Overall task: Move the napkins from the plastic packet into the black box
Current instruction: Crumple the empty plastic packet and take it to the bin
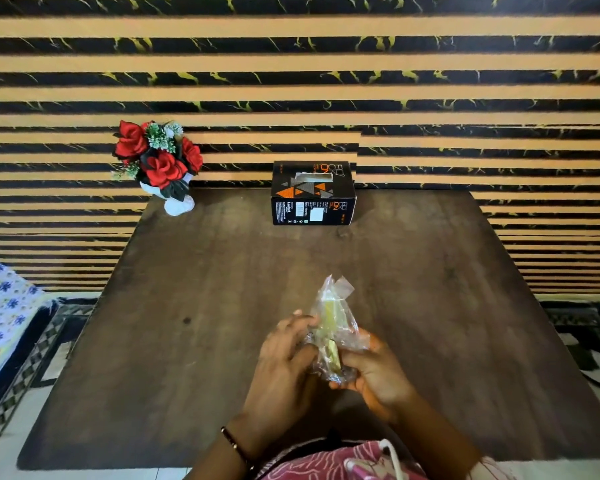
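Observation:
A clear plastic packet (333, 327) with folded yellowish napkins inside is held upright above the near middle of the dark wooden table (222, 289). My left hand (286, 358) grips its left side and my right hand (371, 368) holds its lower right. The packet's open top flaps point away from me. The black box (313, 194), printed with orange and grey triangles, stands at the table's far edge with a slot in its top. It is well apart from both hands.
A white vase of red artificial roses (160, 168) stands at the table's far left corner. A striped black-and-tan wall is behind the table. A blue-flowered cloth (0, 317) lies at the left, a patterned rug on the floor.

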Tool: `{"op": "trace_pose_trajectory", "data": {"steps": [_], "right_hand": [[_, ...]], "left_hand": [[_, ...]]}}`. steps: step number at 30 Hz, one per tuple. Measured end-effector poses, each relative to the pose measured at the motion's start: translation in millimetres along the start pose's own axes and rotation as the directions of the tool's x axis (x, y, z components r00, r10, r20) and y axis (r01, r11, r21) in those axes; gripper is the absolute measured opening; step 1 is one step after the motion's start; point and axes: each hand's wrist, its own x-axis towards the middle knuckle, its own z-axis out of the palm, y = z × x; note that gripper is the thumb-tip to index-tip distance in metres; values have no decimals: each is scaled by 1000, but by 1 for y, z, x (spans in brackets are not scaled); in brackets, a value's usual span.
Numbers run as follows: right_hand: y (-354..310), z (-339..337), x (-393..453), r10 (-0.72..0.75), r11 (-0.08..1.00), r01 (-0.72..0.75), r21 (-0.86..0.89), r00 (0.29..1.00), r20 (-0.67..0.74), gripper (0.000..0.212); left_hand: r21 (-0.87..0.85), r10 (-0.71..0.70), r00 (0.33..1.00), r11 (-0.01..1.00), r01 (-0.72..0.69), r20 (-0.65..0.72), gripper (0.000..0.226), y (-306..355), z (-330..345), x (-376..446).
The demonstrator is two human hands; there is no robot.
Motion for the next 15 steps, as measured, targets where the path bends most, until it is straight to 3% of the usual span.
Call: {"op": "trace_pose_trajectory", "data": {"steps": [2,5,8,12,15], "right_hand": [[4,1,-3,-8,1000,9,18,999,-43,23],[13,4,-8,-24,999,28,44,994,-107,20],[15,1,-9,-37,997,49,52,975,-221,18],[13,-5,-17,-73,996,82,24,962,-264,30],[17,-14,-36,-66,998,60,-33,961,-268,39]], "left_hand": [[-44,-4,998,999,6,57,23,-1,-1,-6],[-269,-50,990,960,83,131,23,5,-4,-13],[-404,-141,986,899,167,92,42,8,-1,-19],[-391,-132,979,902,183,154,77,12,3,-12],[-335,-40,964,933,130,263,70,22,12,-8]]}}
